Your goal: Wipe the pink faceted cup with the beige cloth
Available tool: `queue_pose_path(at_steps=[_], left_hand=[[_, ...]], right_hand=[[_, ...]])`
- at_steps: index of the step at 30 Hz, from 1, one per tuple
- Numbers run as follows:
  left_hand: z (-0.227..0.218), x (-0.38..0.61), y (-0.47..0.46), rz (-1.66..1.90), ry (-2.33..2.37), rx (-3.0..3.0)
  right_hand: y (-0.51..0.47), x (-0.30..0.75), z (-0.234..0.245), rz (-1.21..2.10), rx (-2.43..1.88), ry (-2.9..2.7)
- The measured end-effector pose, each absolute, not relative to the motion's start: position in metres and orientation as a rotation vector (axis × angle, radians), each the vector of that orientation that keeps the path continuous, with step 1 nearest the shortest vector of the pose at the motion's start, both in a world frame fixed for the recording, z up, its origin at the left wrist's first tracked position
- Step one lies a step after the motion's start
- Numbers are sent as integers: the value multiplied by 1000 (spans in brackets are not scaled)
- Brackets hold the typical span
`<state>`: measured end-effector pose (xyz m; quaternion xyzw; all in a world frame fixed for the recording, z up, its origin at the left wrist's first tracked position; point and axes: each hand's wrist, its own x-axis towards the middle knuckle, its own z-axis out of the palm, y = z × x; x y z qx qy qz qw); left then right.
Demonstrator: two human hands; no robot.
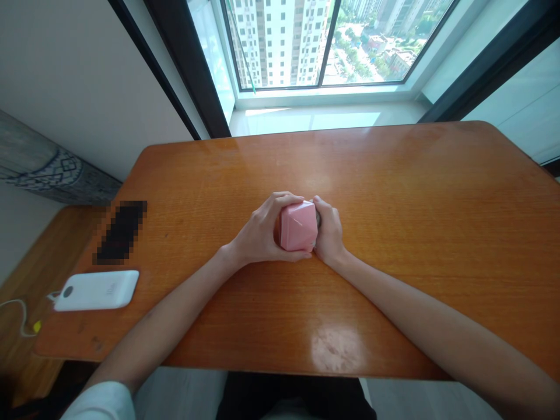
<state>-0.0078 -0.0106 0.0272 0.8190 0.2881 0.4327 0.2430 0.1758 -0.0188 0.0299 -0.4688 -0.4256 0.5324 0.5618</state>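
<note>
A small pink object [298, 226] with shiny, angular faces is held over the middle of the wooden table [420, 233]. My left hand [271, 228] curls around its left side, with the fingers over the far edge and the thumb along the near edge. Against the right side presses my right hand [329, 229], its thumb pointing away from me and the other fingers mostly out of sight. Between that hand and the pink faces a bit of a dark grey, rounded part [318, 219] shows. What kind of object this is, I cannot tell.
On the table's left side lies a white, phone-shaped device [98, 290] with a cable [23, 315] at its left end. Beyond it is a dark, pixelated rectangle [120, 232]. A window [324, 44] stands behind the far table edge, and a patterned curtain [61, 163] hangs at left.
</note>
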Motion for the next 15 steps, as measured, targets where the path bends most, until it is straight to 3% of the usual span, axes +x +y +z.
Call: queue_pose_path(at_steps=[10,15], left_hand=[[37,-5,-19,861,1045,1819],[23,-1,-21,941,987,1802]], right_hand=[[-22,175,30,1253,-1139,-1008],[-20,177,28,1258,-1115,-1020]])
